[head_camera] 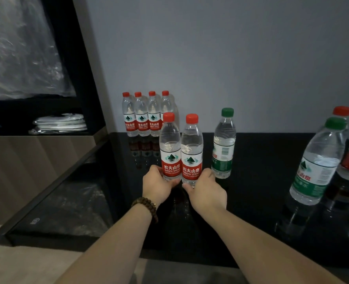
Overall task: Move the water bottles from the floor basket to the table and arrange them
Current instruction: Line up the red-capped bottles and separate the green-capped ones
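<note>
Left hand (158,184) grips one red-capped bottle (170,148), right hand (205,189) its twin (192,150); slide both upright toward the eleven-o'clock back row (145,115).

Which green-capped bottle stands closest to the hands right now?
The middle green-capped bottle, just beside the right hand; the far-right green-capped bottle stands well away.

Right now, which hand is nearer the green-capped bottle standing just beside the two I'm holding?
Right. The right hand grips a red-capped bottle just left of the green-capped bottle; the left hand grips the other red-capped bottle, farther left.
</note>
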A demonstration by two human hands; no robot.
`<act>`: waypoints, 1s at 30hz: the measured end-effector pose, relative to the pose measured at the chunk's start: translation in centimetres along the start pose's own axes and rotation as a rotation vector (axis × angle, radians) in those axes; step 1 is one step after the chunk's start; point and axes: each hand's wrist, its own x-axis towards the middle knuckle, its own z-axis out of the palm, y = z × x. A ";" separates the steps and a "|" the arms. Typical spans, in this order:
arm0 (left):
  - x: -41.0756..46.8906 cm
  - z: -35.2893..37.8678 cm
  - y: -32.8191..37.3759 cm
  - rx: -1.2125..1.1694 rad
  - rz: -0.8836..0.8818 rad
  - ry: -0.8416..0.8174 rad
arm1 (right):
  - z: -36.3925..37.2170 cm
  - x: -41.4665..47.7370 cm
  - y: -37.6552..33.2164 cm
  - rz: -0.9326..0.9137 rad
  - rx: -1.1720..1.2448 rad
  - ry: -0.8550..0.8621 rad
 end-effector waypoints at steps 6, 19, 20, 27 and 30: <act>4.1 1.3 0.0 0.046 -0.016 0.033 | 2.4 2.9 -1.9 -0.043 -0.111 0.099; 15.0 4.6 0.5 0.134 0.013 0.038 | 7.1 12.6 -4.6 0.096 -0.057 0.182; 15.8 4.9 0.4 0.144 0.025 0.036 | 7.4 13.3 -4.7 0.110 -0.053 0.189; 20.5 6.6 1.1 0.230 0.081 0.020 | 8.6 18.8 -5.9 0.238 -0.093 0.190; 22.3 7.3 1.4 0.239 0.111 0.014 | 8.9 20.9 -6.2 0.283 -0.101 0.175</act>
